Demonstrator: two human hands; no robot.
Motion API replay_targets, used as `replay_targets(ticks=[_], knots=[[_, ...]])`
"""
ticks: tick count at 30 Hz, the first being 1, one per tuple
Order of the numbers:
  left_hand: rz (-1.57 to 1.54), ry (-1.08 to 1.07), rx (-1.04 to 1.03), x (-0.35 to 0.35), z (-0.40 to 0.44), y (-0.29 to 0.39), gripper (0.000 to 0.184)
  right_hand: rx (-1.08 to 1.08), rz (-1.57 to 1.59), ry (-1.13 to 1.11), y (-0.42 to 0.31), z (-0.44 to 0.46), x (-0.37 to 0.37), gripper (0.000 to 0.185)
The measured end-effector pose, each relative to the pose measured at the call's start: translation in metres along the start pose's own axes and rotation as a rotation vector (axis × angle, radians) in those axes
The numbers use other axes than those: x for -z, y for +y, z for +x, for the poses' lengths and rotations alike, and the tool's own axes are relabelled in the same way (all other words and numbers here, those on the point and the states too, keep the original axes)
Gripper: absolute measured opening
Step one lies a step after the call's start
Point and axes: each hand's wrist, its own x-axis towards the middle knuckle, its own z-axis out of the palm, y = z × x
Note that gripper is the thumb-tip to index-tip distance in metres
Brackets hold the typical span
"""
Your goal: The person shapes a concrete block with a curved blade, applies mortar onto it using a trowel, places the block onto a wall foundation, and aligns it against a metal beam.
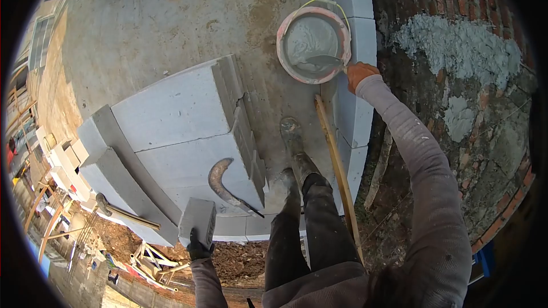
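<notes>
My right hand point(361, 74) is closed around the handle of a trowel at the rim of a bucket point(282, 51). The trowel's blade point(324, 61) dips into wet grey mortar point(308, 37) inside the bucket. Low on the left, my left hand point(200, 246), in a dark glove, grips a small grey block point(197, 221) by its near end. Just beyond that block, a curved, worn metal tool point(218, 178) with a thin dark end lies on the stacked pale blocks point(177, 114); its kind is unclear.
A row of pale blocks point(357, 51) runs along the right. Beside my legs a wooden strip point(337, 165) leans. Mortar is spread over brickwork point(456, 45) at far right. A wooden-handled hammer point(105, 205) lies on blocks at left. Loose soil point(240, 259) lies below the wall edge.
</notes>
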Motion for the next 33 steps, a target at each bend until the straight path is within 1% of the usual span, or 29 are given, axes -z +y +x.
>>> replay_targets(ticks=[1, 2, 3, 5, 6, 8, 9, 10, 11, 12, 14, 15, 17, 18, 20, 21, 23, 24, 25, 26, 27, 29, 30, 32, 33], knots=[[0.000, 0.003, -0.004, -0.003, -0.001, 0.001, 0.080, 0.060, -0.027, -0.033, -0.002, 0.006, 0.000, 0.030], [0.034, -0.043, -0.032, -0.004, -0.003, 0.000, 0.079, 0.121, -0.051, -0.071, -0.005, 0.011, -0.004, 0.030], [0.071, -0.088, -0.058, -0.004, -0.005, 0.000, 0.078, 0.123, -0.043, -0.078, -0.012, 0.017, -0.005, 0.030], [0.058, -0.039, -0.057, 0.002, 0.007, -0.006, 0.077, 0.171, -0.042, -0.209, -0.030, 0.033, -0.001, 0.032], [0.036, 0.003, -0.054, 0.005, 0.011, -0.008, 0.076, 0.173, -0.035, -0.213, -0.033, 0.049, -0.006, 0.032], [0.019, 0.006, -0.046, 0.005, 0.010, -0.007, 0.074, 0.005, 0.281, -0.289, -0.041, 0.083, -0.026, 0.032], [0.022, 0.006, -0.045, 0.003, 0.006, -0.006, 0.074, 0.005, 0.287, -0.282, -0.044, 0.087, -0.036, 0.032], [0.025, 0.002, -0.046, 0.000, 0.003, -0.005, 0.074, -0.179, 0.584, -0.392, -0.046, 0.089, -0.045, 0.034], [0.024, 0.077, -0.059, -0.004, 0.000, -0.005, 0.073, -0.360, 0.886, -0.498, -0.051, 0.092, -0.054, 0.037], [0.023, 0.074, -0.074, -0.003, 0.005, -0.004, 0.073, -0.357, 0.899, -0.489, -0.050, 0.092, -0.068, 0.037], [0.003, -0.010, -0.032, 0.005, 0.012, -0.007, 0.073, -0.381, 1.446, -0.593, -0.044, 0.081, -0.103, 0.040], [0.000, -0.016, 0.001, 0.007, 0.015, -0.006, 0.072, -0.377, 1.455, -0.592, -0.047, 0.078, -0.118, 0.040], [0.022, -0.052, 0.013, 0.013, 0.022, -0.007, 0.071, -0.244, 1.852, -0.735, -0.052, 0.064, -0.147, 0.043], [0.041, -0.091, 0.030, 0.015, 0.025, -0.007, 0.071, -0.247, 1.860, -0.737, -0.056, 0.055, -0.152, 0.043], [0.062, -0.105, 0.022, 0.017, 0.030, -0.007, 0.071, -0.384, 1.803, -0.518, -0.074, 0.037, -0.152, 0.049], [0.075, -0.121, 0.021, 0.018, 0.030, -0.007, 0.071, -0.385, 1.816, -0.515, -0.084, 0.027, -0.153, 0.049], [0.089, -0.159, 0.012, 0.015, 0.024, -0.005, 0.071, -0.402, 1.671, -0.143, -0.099, 0.015, -0.157, 0.057], [0.095, -0.192, 0.018, 0.013, 0.022, -0.004, 0.072, -0.401, 1.683, -0.134, -0.101, 0.021, -0.175, 0.057], [0.097, -0.203, 0.048, 0.013, 0.022, -0.003, 0.073, -0.327, 1.546, 0.085, -0.105, 0.032, -0.205, 0.059], [0.101, -0.205, 0.035, 0.014, 0.023, -0.003, 0.073, -0.256, 1.397, 0.295, -0.108, 0.037, -0.222, 0.062], [0.101, -0.237, 0.041, 0.016, 0.027, -0.004, 0.074, -0.260, 1.408, 0.307, -0.106, 0.033, -0.217, 0.062], [0.095, -0.290, 0.025, 0.020, 0.035, -0.005, 0.075, -0.190, 1.401, 0.390, -0.099, 0.022, -0.207, 0.057], [0.101, -0.293, 0.017, 0.021, 0.033, -0.005, 0.075, -0.195, 1.406, 0.398, -0.094, 0.007, -0.191, 0.057], [0.122, -0.304, -0.005, 0.012, 0.021, -0.002, 0.071, -0.194, 1.689, 0.124, -0.083, -0.030, -0.143, 0.054], [0.127, -0.319, -0.013, 0.009, 0.018, -0.001, 0.071, -0.198, 1.689, 0.144, -0.079, -0.041, -0.136, 0.054]])
